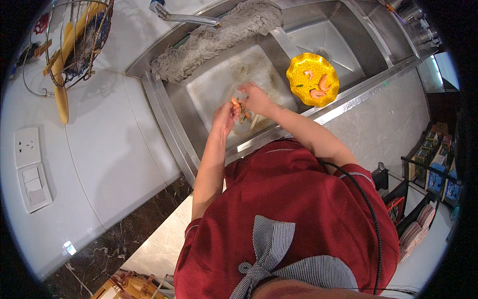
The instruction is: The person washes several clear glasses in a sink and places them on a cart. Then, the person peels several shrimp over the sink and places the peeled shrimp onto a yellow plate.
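Note:
My left hand (225,115) pinches an orange shrimp (235,101) over the left sink basin. Close to its right, my right hand (257,99) has thumb and fingers spread, with nothing visible between them. Beneath both hands is a clear plastic container (242,131) with orange and dark scraps (244,114) in it, partly hidden by the hands. To the right, a scalloped golden plate (298,98) rests on the sink's front edge. Several shrimp (323,83) and a small green piece (299,86) lie on that plate.
A grey shaggy mop head (220,41) lies along the back of the stained basin (201,89), below the faucet (190,18). The second basin (336,41) is at right. On the left wall hang a wire basket (76,41) and a socket with switches (33,170).

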Demonstrator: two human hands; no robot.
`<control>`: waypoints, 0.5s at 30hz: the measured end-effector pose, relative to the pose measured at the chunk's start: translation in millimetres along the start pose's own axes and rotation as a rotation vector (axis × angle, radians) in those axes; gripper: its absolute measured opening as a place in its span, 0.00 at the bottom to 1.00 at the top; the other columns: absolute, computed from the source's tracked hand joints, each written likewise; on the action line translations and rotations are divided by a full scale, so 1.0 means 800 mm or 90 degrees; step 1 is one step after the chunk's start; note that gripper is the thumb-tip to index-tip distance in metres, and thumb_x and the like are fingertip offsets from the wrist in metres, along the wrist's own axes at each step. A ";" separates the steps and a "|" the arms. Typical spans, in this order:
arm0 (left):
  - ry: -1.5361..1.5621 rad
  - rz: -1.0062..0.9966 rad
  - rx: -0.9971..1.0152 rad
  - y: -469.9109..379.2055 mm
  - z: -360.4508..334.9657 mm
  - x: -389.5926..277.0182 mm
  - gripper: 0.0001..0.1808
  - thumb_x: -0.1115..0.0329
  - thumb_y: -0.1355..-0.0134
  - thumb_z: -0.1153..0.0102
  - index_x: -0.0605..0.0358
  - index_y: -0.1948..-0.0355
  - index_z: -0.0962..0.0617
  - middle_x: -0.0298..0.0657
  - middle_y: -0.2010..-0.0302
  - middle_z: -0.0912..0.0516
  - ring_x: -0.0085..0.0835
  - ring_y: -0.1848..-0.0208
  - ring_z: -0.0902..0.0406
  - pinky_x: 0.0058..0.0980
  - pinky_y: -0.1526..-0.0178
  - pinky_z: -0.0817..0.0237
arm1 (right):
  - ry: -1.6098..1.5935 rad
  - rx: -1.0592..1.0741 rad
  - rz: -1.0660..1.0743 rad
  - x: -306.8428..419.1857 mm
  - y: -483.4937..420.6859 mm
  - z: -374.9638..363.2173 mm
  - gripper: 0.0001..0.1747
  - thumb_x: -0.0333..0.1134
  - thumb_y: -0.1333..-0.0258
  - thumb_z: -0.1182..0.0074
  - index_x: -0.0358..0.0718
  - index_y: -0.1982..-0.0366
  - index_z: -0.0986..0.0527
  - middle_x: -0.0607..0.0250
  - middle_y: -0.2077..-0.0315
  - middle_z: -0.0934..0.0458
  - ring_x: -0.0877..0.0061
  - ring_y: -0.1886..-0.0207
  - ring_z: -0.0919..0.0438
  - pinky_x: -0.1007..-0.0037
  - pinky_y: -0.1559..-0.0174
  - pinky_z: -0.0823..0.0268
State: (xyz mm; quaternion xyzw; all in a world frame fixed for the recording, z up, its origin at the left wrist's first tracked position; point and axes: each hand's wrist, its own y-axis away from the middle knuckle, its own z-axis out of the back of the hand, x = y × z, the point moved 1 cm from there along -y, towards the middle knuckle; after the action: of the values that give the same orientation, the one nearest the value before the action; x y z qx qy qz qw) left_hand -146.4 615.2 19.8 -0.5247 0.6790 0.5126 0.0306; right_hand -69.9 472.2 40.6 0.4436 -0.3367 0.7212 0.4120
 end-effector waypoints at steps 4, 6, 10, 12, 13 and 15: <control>-0.102 -0.078 -0.052 0.000 -0.003 0.002 0.06 0.73 0.38 0.48 0.66 0.64 0.22 0.37 0.72 0.20 0.22 0.74 0.25 0.20 0.69 0.31 | 0.022 0.125 -0.062 0.011 0.009 -0.004 0.09 0.27 0.52 0.44 0.32 0.67 0.20 0.49 0.73 0.19 0.62 0.70 0.22 0.67 0.63 0.30; -0.143 -0.099 -0.051 -0.002 -0.003 0.002 0.07 0.72 0.39 0.46 0.66 0.64 0.21 0.38 0.71 0.19 0.23 0.73 0.24 0.20 0.69 0.32 | -0.017 0.123 -0.072 0.009 0.008 -0.004 0.09 0.29 0.50 0.43 0.32 0.68 0.20 0.49 0.73 0.20 0.64 0.70 0.21 0.67 0.63 0.30; -0.246 -0.157 -0.154 -0.008 0.005 -0.001 0.07 0.71 0.40 0.43 0.65 0.64 0.20 0.38 0.70 0.18 0.24 0.72 0.23 0.20 0.68 0.32 | -0.037 0.109 -0.189 -0.009 -0.001 -0.005 0.08 0.30 0.47 0.43 0.32 0.68 0.20 0.54 0.75 0.19 0.69 0.72 0.22 0.68 0.65 0.30; -0.344 -0.241 -0.213 -0.006 0.007 -0.003 0.08 0.71 0.41 0.41 0.64 0.63 0.19 0.38 0.70 0.18 0.25 0.70 0.23 0.21 0.67 0.31 | -0.157 0.134 -0.267 -0.018 -0.002 -0.001 0.10 0.32 0.44 0.41 0.32 0.66 0.20 0.63 0.74 0.19 0.79 0.72 0.24 0.73 0.66 0.30; -0.411 -0.306 -0.226 -0.004 0.005 -0.004 0.08 0.71 0.42 0.40 0.63 0.63 0.19 0.38 0.69 0.19 0.27 0.69 0.23 0.22 0.66 0.31 | -0.209 0.148 -0.315 -0.020 -0.002 0.002 0.11 0.33 0.43 0.40 0.32 0.65 0.20 0.67 0.74 0.20 0.84 0.71 0.25 0.76 0.67 0.30; -0.539 -0.449 -0.249 0.008 -0.003 -0.006 0.09 0.73 0.45 0.39 0.62 0.62 0.18 0.39 0.70 0.20 0.29 0.68 0.23 0.25 0.64 0.31 | -0.197 0.128 -0.312 -0.021 -0.001 0.007 0.10 0.34 0.43 0.39 0.32 0.65 0.19 0.68 0.73 0.19 0.84 0.72 0.25 0.77 0.67 0.30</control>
State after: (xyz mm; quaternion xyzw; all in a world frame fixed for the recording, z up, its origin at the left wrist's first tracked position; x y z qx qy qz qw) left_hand -148.0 615.9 27.9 -0.4640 0.2846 0.7525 0.3707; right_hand -62.4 462.9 27.6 0.6549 -0.2052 0.5538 0.4714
